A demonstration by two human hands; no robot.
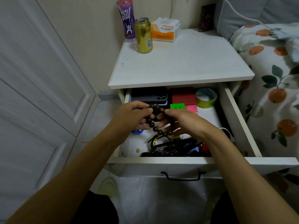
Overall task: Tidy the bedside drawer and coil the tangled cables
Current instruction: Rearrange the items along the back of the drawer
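The white bedside drawer [239,120] stands pulled open below me. Over its middle, my left hand [132,117] and my right hand [182,122] both hold a bracelet of dark brown wooden beads [157,128], each pinching it near its top. A tangle of black cables and cords [168,147] lies at the drawer's front, under the bracelet. A white cable [226,130] shows just right of my right wrist. Black phone cases [148,95], a red box [183,95], a green cube [177,106], a pink item [191,109] and a tape roll [206,97] sit at the back.
On the nightstand top [186,62] stand a purple bottle [127,20], a gold can [143,35], a tissue pack [165,29] and a dark box [207,17]. A bed with an orange-print cover [275,78] is at the right. A white door [40,94] is at the left.
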